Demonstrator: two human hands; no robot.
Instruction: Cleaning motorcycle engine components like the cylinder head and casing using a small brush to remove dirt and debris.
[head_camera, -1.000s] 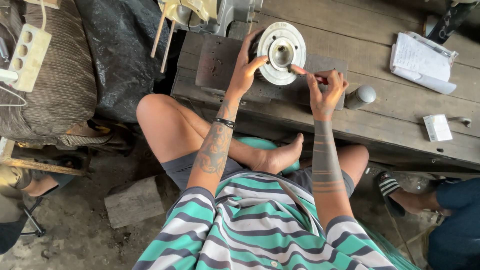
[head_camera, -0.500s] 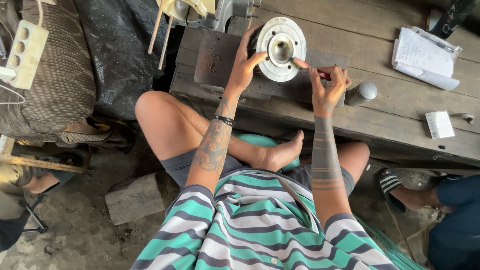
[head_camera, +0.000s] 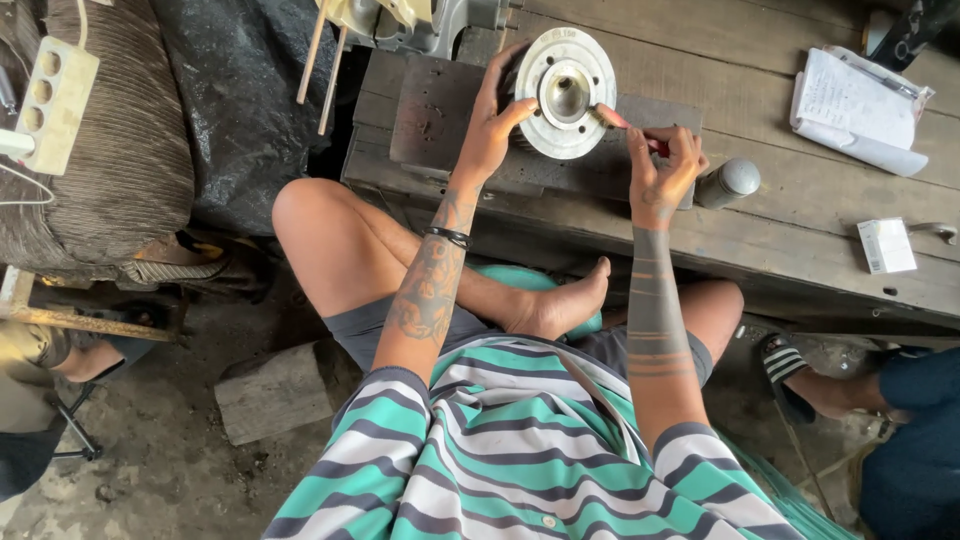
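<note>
Broadly, a weathered wooden table (head_camera: 800, 190) fills the frame from twelve to three o'clock, carrying a dark steel plate (head_camera: 440, 115) that seems to serve as a flat working base. On that plate stands a round silvery metal flange (head_camera: 566, 92) tipped up on edge, its bored face turned toward the person so it can be reached. The left hand (head_camera: 490, 125) is clamped on the flange's nine o'clock rim, apparently steadying it. The right hand (head_camera: 665, 165), at its four o'clock, pinches a thin red-tipped tool (head_camera: 625, 122) against the face. Paper pad (head_camera: 850, 105) lies at two o'clock, small white box (head_camera: 886, 245) at three
</note>
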